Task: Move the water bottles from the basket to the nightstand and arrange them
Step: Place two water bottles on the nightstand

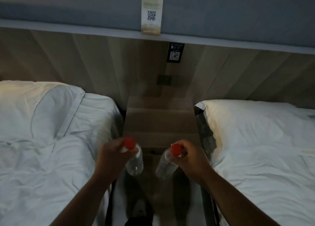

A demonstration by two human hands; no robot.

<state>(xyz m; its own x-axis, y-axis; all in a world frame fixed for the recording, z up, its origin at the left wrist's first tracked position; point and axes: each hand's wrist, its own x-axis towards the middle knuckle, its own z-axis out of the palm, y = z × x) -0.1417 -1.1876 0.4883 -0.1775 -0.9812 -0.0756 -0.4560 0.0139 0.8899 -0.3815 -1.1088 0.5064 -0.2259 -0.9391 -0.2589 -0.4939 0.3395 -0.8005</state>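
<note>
My left hand (110, 157) grips a clear water bottle (135, 162) by its neck, just under the red cap. My right hand (190, 157) holds a second clear bottle (166, 165) with a red cap the same way. Both bottles hang tilted in the air over the aisle, just in front of the wooden nightstand (160, 118), whose top is bare. No basket is in view.
A bed with white bedding (47, 140) lies on the left and another (264, 149) on the right of the nightstand. A wooden headboard panel carries a black QR sign (175, 53) and a socket plate (164, 80). A QR card (151, 15) stands on the ledge above.
</note>
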